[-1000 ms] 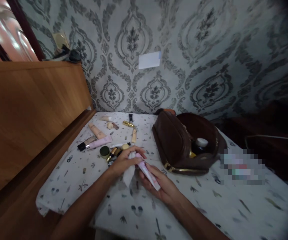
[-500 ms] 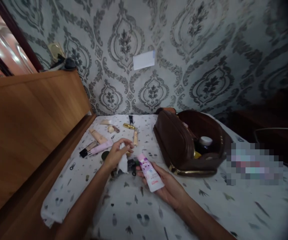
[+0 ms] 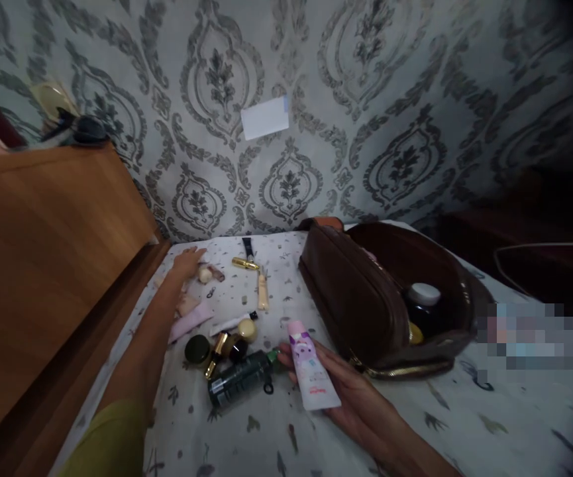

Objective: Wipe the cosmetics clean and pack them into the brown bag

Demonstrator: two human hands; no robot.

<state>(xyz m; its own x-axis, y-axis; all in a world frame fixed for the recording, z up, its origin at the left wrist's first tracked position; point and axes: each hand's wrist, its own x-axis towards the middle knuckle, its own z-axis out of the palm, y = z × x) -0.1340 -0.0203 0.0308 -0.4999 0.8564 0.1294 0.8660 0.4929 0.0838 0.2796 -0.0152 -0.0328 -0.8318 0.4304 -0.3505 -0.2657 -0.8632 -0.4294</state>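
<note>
Now the left hand (image 3: 190,260) has stretched far back, fingers flat by a small ball (image 3: 205,273), while the right hand (image 3: 350,397) cups the pink tube (image 3: 311,375) so it lies steady.

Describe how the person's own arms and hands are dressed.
Both hands are bare, with no gloves. The left hand and its forearm are uncovered up to a yellow-green sleeve near the elbow. The right hand and forearm are bare to the picture's edge. No rings or watch can be made out.

Tube (image 3: 311,374): white, pink cap, purple print. Bag (image 3: 360,298): brown. Cloth (image 3: 415,424): white, scattered dark motifs. Wallpaper (image 3: 365,119): grey damask pattern noted.
</note>
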